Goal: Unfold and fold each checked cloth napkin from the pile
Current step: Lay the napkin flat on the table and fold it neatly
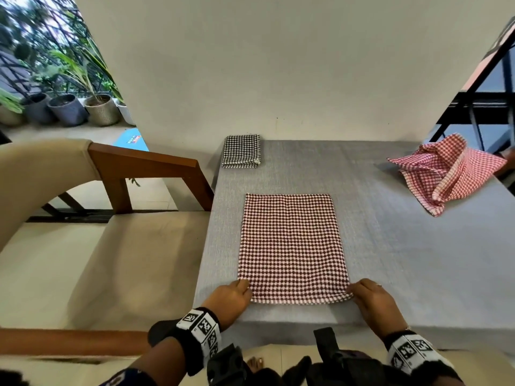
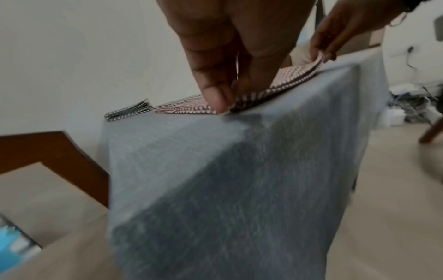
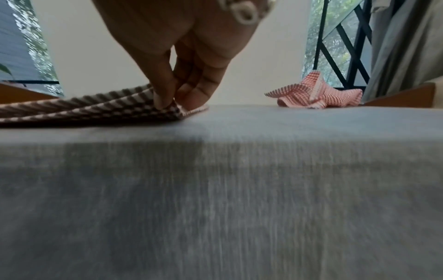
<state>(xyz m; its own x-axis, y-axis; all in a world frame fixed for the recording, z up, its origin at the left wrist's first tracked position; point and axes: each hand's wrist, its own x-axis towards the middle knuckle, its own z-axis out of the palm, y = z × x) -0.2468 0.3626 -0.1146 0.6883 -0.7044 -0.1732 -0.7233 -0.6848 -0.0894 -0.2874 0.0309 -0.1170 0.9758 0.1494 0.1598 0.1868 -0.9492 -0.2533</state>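
- A brown checked napkin [image 1: 292, 246] was spread flat on the grey-covered table [image 1: 404, 260], near the front edge and towards the table's left side.
- Its near left corner was pinched between the thumb and fingers of the left hand [image 1: 231, 298], as shown close up in the left wrist view [image 2: 215, 62].
- Its near right corner was pinched by the right hand [image 1: 372, 300], thumb against fingertips, with the cloth lifted slightly off the table there in the right wrist view [image 3: 182, 62].
- Two layers of cloth could be made out along the near edge [image 3: 95, 109].
- A black checked napkin [image 1: 242, 151], neatly folded, was lying at the far left corner of the table, well apart from the brown one.
- A red checked napkin [image 1: 446, 171] was lying crumpled at the far right edge of the table, partly standing up in loose folds.
- A cream chair with a wooden frame [image 1: 145, 162] was standing just beside the table on the left.
- Potted plants [image 1: 67, 107] were seen through an opening at the far left.
- Black-and-white patterned bands [image 1: 200, 328] were worn on both wrists.
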